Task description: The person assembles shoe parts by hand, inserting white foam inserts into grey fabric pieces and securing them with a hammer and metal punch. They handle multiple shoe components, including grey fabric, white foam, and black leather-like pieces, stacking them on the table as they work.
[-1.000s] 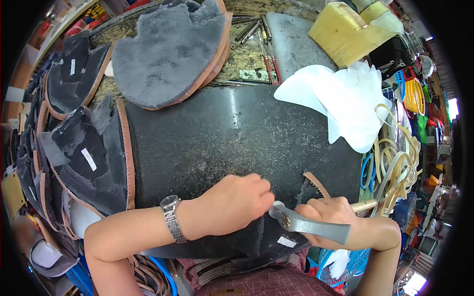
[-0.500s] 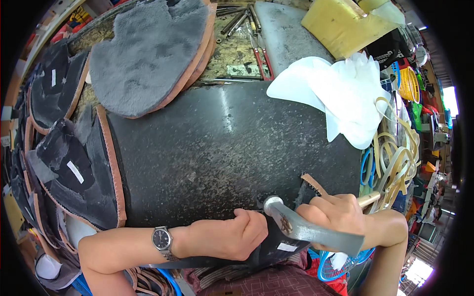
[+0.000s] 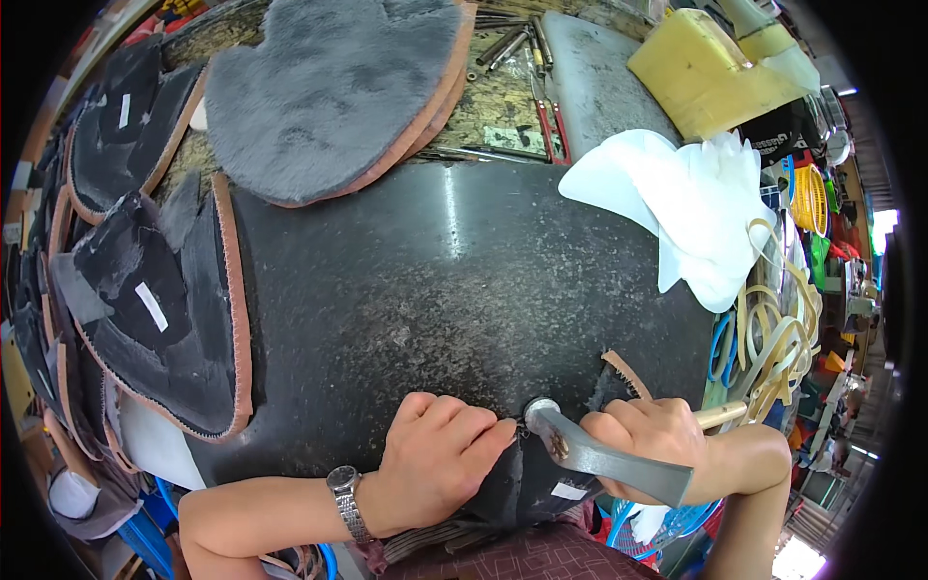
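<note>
In my right hand [image 3: 650, 440] is a hammer [image 3: 619, 457] with a pale wooden handle [image 3: 720, 415]. Its round face is down close to the dark piece, beside my left fingertips; I cannot tell if it touches. My left hand [image 3: 440, 459], wearing a steel watch, has its fingers curled and pinched at the edge of a dark shoe-upper-like piece [image 3: 541, 488]. That piece bears a white label [image 3: 568, 491] and a brown toothed edge strip [image 3: 626, 373]. Both hands cover much of it. It lies at the near edge of the black work board [image 3: 387, 290].
Similar dark pieces with brown edging [image 3: 159, 309] are spread at the left. Grey fleecy pieces [image 3: 329, 106] lie stacked at the far left. White sheets [image 3: 701, 213], a yellow block [image 3: 710, 72], red-handled tools [image 3: 551, 130] and beige strips [image 3: 773, 329] sit at the far side and right.
My left hand has turned and opened out from a looser fist to pinch at the piece, beside the hammer face. The hammer head has lowered slightly. The whole view has shifted a little.
</note>
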Tool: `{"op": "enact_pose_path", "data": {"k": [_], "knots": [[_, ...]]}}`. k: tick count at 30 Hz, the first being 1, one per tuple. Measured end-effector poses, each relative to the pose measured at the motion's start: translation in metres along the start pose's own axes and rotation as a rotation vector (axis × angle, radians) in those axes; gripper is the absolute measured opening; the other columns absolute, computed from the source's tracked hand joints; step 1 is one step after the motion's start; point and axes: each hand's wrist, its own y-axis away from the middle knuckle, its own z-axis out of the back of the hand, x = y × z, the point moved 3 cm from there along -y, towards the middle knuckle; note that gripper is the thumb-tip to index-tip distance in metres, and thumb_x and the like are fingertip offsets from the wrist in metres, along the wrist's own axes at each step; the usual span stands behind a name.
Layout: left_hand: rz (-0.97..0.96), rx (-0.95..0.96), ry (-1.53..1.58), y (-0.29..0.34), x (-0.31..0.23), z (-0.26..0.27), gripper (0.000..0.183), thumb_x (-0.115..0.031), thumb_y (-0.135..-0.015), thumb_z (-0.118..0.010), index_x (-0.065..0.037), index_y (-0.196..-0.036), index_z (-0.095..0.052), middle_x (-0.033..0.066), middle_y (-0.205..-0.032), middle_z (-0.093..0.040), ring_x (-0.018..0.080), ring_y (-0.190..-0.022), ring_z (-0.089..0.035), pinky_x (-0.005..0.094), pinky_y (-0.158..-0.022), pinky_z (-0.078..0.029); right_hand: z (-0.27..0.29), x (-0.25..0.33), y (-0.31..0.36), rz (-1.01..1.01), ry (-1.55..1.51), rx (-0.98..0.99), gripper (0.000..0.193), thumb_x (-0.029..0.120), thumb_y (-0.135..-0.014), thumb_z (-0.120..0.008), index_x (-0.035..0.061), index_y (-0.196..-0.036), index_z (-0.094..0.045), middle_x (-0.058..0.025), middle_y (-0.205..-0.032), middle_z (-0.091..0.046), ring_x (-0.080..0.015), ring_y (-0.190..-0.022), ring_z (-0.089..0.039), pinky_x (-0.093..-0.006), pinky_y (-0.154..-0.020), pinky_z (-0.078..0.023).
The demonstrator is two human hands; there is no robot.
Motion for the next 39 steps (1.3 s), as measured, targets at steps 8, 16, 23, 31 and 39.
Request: {"op": "enact_pose_path", "data": {"k": [8, 16, 23, 31, 39], "knots": [[-0.279, 0.007, -0.31, 0.007, -0.016, -0.002, 0.023, -0.011, -0.07, -0.059, -0.001, -0.089, -0.066, 0.0036, -0.076, -0.056, 0.0135, -0.061, -0.052, 0.0266, -0.062, -0.044, 0.009, -0.006, -0.004, 0.074, -0.024, -0.01, 0.026, 0.02, -0.069, -0.06, 0.006, -0.087, -0.047, -0.0028, -0.064, -0.043, -0.0164, -0.052, -0.055, -0.0291, -0.041, -0.044], [-0.444, 0.04, -0.63, 0.006, -0.027, -0.009, 0.017, -0.011, -0.078, -0.058, 0.003, -0.085, -0.066, 0.0058, -0.072, -0.053, 0.0151, -0.058, -0.049, 0.0259, -0.06, -0.044, 0.016, -0.002, -0.009, 0.148, 0.059, -0.109, 0.029, 0.02, -0.065, -0.06, 0.0047, -0.087, -0.05, -0.0031, -0.064, -0.043, -0.0149, -0.053, -0.055, -0.0278, -0.041, -0.043], [-0.408, 0.187, -0.688, 0.005, -0.036, -0.007, 0.019, -0.016, -0.079, -0.058, -0.002, -0.091, -0.064, 0.0082, -0.084, -0.055, 0.0167, -0.062, -0.049, 0.0291, -0.063, -0.043, 0.013, 0.003, -0.005, 0.194, 0.085, -0.134, 0.025, 0.017, -0.066, -0.059, 0.0047, -0.085, -0.049, -0.002, -0.065, -0.043, -0.0137, -0.054, -0.054, -0.0272, -0.041, -0.043], [0.236, 0.021, -0.218, 0.012, -0.046, -0.011, 0.033, -0.019, -0.074, -0.068, -0.003, -0.101, -0.06, 0.0085, -0.097, -0.057, 0.0227, -0.083, -0.056, 0.0338, -0.07, -0.043, -0.005, -0.008, 0.013, 0.029, -0.169, -0.274, 0.02, 0.011, -0.069, -0.066, 0.0066, -0.085, -0.055, -0.0082, -0.063, -0.052, -0.0261, -0.053, -0.058, -0.0353, -0.044, -0.046], [0.253, 0.008, 0.445, -0.036, -0.042, 0.039, 0.014, -0.006, -0.079, -0.064, -0.002, -0.092, -0.066, 0.012, -0.077, -0.063, 0.0263, -0.073, -0.063, 0.0294, -0.065, -0.049, 0.001, 0.004, 0.048, -0.165, -0.122, -0.134, 0.017, 0.025, -0.087, -0.059, 0.0088, -0.092, -0.06, -0.0102, -0.073, -0.057, -0.0306, -0.063, -0.061, -0.0381, -0.05, -0.047]]}}
